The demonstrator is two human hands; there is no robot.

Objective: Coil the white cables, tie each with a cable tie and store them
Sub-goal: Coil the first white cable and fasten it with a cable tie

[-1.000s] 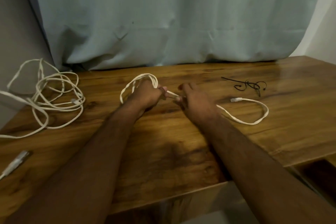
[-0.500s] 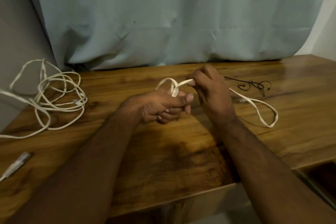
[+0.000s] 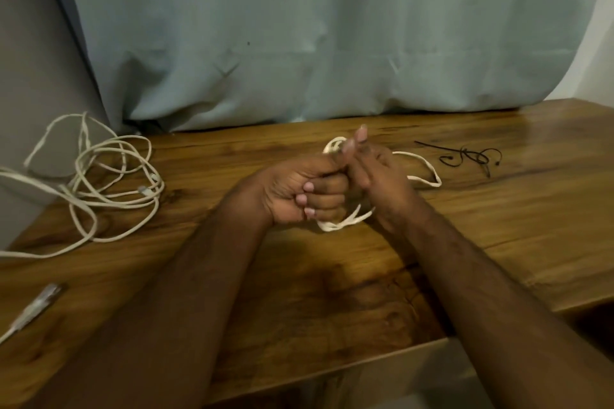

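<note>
White cable [image 3: 345, 224]: coil gripped in left hand [image 3: 299, 191]; right hand [image 3: 382, 176] apparently pinching its tail, right of fist. We'd lay even loops.

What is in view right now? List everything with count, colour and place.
short white cable being coiled: one, white, table centre, gripped in both hands, loop trailing right
loose tangle of white cable: one, white, far left of table
cable connector end: one, whitish, near left edge
thin black cable ties: small bunch, count unclear, black, right of hands
wooden table: one, brown
curtain: one, pale blue-grey, behind table
left hand: grips coil
right hand: holds cable
</note>
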